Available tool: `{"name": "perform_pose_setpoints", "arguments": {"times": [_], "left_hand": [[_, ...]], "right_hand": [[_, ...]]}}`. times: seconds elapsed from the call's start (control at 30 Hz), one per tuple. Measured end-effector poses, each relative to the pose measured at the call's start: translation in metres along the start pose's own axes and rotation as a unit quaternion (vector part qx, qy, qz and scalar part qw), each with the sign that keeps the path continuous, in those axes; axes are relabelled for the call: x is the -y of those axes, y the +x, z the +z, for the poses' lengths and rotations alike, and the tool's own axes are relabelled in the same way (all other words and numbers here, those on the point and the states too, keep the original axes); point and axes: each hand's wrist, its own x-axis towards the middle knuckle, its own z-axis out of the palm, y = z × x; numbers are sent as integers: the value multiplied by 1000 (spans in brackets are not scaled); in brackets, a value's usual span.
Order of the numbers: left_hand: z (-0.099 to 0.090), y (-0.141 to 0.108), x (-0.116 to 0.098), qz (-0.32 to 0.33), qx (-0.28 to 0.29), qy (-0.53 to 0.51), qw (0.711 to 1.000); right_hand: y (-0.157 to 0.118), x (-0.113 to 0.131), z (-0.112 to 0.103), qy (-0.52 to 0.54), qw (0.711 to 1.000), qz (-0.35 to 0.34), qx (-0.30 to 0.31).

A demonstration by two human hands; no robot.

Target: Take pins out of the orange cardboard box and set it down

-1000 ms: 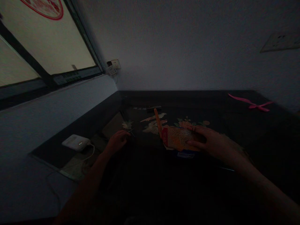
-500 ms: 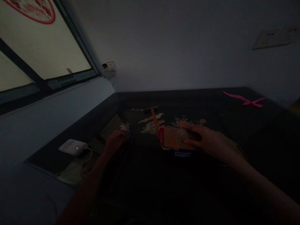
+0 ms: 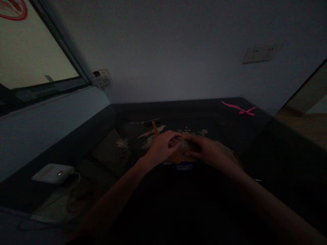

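Observation:
A speckled, orange-brown piece that looks like cardboard (image 3: 177,157), with a blue part (image 3: 185,166) along its near edge, lies on the dark table. My left hand (image 3: 163,146) grips its left side, with the thumb and fingers curved over it. From the other side my right hand (image 3: 204,148) holds it, fingers at the top and thumb nearer me. The two hands almost meet and cover much of the surface. An orange strip (image 3: 155,129) sticks up behind my left hand. Small, thin crossed metal, perhaps scissors (image 3: 125,151), lies to the left.
A white device (image 3: 53,173) with a cable sits on the table's left. A black bar-shaped object (image 3: 152,121) lies behind the hands, and a pink ribbon (image 3: 240,109) at the far right. Wall sockets (image 3: 260,54) and a window are beyond. The scene is very dim.
My left hand has left the thin crossed metal thing and moved right onto the speckled piece. My right hand stays on that piece. The view has shifted to the right.

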Motion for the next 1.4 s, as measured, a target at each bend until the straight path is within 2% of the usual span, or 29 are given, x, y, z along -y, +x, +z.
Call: {"name": "perform_pose_setpoints", "arguments": {"times": [0.07, 0.17, 0.33, 0.5, 0.6, 0.67, 0.77, 0.87, 0.97, 1.07, 1.17, 1.23, 1.3, 1.4], "left_hand": [[12, 20, -9, -12, 34, -13, 999], [24, 36, -12, -19, 62, -5, 998], [26, 37, -12, -1, 73, -25, 997], [25, 36, -7, -4, 58, -52, 997], [23, 38, -5, 6, 20, -99, 995], [17, 40, -7, 2, -37, -150, 988], [0, 42, -14, -9, -133, -213, 968], [-19, 35, -9, -25, -170, -233, 957], [-37, 13, 21, -85, -181, -202, 959], [-57, -24, 74, -180, -201, -140, 953], [-78, -69, 130, -274, -230, -78, 931], [-90, -96, 159, -337, -240, -50, 909], [-97, -116, 180, -375, -243, -30, 894], [-100, -131, 199, -391, -215, -10, 895]], "right_hand": [[0, 1, 0, -4, 1000, -3, -3], [-1, 1, 1, -5, 1000, 6, -8], [0, -4, 5, -3, 1000, 12, -1], [3, -7, 6, -22, 999, 18, 16], [2, -4, 4, -38, 999, 14, 20], [2, -3, 2, -44, 999, 4, 19], [2, -2, 2, -35, 999, -3, 16], [3, -2, 1, -22, 999, -6, 24], [3, 0, 0, -28, 999, 12, 33], [3, 2, -1, -38, 999, 20, 33], [2, 1, 0, -41, 999, 11, 27], [2, -1, 1, -46, 999, 7, 20], [3, -2, 2, -50, 998, 7, 22], [3, -2, 2, -54, 998, 17, 28]]}}
